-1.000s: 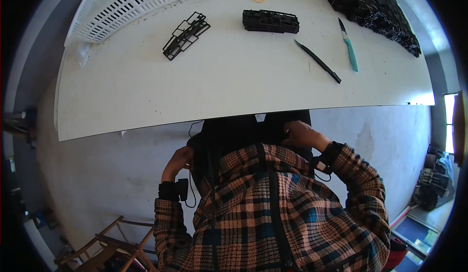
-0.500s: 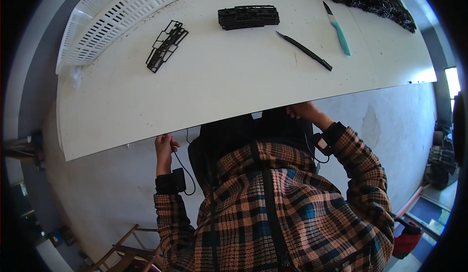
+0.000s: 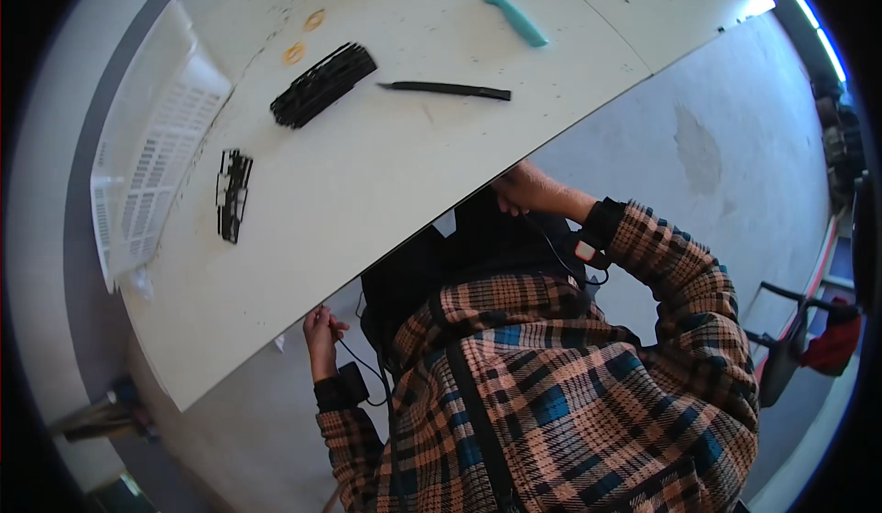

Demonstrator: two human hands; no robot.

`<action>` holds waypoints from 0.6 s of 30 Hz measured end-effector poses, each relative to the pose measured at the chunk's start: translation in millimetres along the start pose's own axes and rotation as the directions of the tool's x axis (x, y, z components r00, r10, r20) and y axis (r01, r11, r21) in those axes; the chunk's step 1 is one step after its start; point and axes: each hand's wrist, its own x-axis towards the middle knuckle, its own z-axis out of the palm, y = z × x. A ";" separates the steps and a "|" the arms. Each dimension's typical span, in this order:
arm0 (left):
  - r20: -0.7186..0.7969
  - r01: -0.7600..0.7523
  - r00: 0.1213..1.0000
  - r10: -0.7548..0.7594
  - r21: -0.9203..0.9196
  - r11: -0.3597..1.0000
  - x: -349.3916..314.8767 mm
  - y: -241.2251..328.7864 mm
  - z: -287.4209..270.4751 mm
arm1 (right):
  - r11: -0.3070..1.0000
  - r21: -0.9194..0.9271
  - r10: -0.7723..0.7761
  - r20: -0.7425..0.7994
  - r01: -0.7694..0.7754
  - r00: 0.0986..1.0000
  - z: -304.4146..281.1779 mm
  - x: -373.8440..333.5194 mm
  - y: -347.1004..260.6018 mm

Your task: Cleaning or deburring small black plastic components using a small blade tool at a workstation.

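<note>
My left hand [image 3: 323, 338] is at the near edge of the white table [image 3: 367, 182], toward the left. Its fingers are curled together, and I cannot make out what they hold, if anything. My right hand [image 3: 528, 191] is farther right, partly under the table edge, in front of my dark-clad lap. Its fingers are bent inward and whatever they close on is hidden. Both hands are apart from the things on the tabletop. There lie a bundle of black plastic frames [image 3: 323, 86], a single black plastic frame [image 3: 233, 196] and a slim black craft knife [image 3: 446, 90].
A knife with a turquoise handle [image 3: 519, 24] lies toward the far side. Two yellow rubber bands [image 3: 294, 52] rest beyond the bundle. A white slotted plastic basket [image 3: 147, 182] stands at the table's left. A black cable [image 3: 367, 371] hangs by my left wrist.
The whole view has turned, so the table edge slants more steeply and the pile of black pieces at the far right has left the picture. Both hands remain at the edge.
</note>
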 end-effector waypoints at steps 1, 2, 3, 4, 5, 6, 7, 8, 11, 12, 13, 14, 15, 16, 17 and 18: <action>0.009 -0.006 1.000 0.006 0.006 1.000 -1.6 2.5 1.1 | 1.000 0.024 -0.001 -0.017 0.001 1.000 -2.9 -0.9 0.6; 0.019 -0.010 1.000 0.010 0.013 1.000 -2.9 4.8 3.0 | 0.999 0.036 -0.002 -0.016 0.002 1.000 -6.6 -2.1 1.6; 0.030 -0.011 0.999 0.011 0.022 1.000 -4.1 8.6 4.8 | 0.999 0.050 0.000 -0.014 0.000 1.000 -9.4 -4.2 2.9; 0.044 -0.017 0.999 0.015 0.049 0.999 -4.6 13.0 6.4 | 0.998 0.064 0.004 -0.012 -0.003 1.000 -12.0 -5.4 4.8; 0.043 0.007 0.999 -0.010 0.060 0.998 -4.8 17.0 8.3 | 0.996 0.090 0.011 -0.029 -0.008 1.000 -14.2 -4.7 6.8; 0.037 0.036 0.999 -0.039 0.067 0.997 -6.8 20.0 10.2 | 0.994 0.105 -0.011 -0.021 0.013 1.000 -15.5 -3.4 8.4; 0.030 0.066 0.997 -0.068 0.074 0.995 -5.6 24.4 12.0 | 0.992 0.119 -0.032 -0.013 0.034 0.999 -16.9 -2.3 10.4; 0.031 0.070 0.997 -0.073 0.089 0.994 -5.0 27.8 13.2 | 0.990 0.127 -0.056 0.002 0.055 0.998 -18.8 -3.2 11.5; -0.004 0.087 0.996 -0.087 0.105 0.991 -4.9 34.8 14.2 | 0.988 0.146 -0.054 0.018 0.051 0.998 -23.2 -8.9 10.7; -0.020 0.093 0.996 -0.092 0.103 0.990 -3.7 36.4 14.7 | 0.988 0.144 -0.062 0.033 0.056 0.998 -23.8 -8.3 7.9; -0.032 0.106 0.994 -0.102 0.146 0.984 -2.0 39.2 15.4 | 0.988 0.141 -0.074 0.058 0.066 0.996 -23.0 -7.7 6.4; -0.052 0.120 0.992 -0.112 0.188 0.975 3.0 41.2 13.1 | 0.987 0.156 -0.031 0.038 0.025 0.999 -19.5 -6.1 9.4; -0.076 0.137 0.989 -0.123 0.227 0.964 7.0 42.6 9.6 | 0.985 0.169 0.011 0.021 -0.015 1.000 -16.6 -5.1 11.9; -0.086 0.159 0.986 -0.143 0.220 0.962 9.4 39.1 1.6 | 0.992 0.127 0.010 0.031 -0.014 0.999 -14.6 -5.7 8.2; -0.098 0.182 0.981 -0.165 0.209 0.961 10.7 35.9 -6.7 | 0.997 0.082 0.006 0.043 -0.010 0.999 -14.4 -7.5 3.9; -0.138 0.197 0.975 -0.173 0.180 0.964 9.0 37.1 -10.1 | 0.998 0.058 0.020 0.056 -0.023 0.998 -15.4 -10.4 0.1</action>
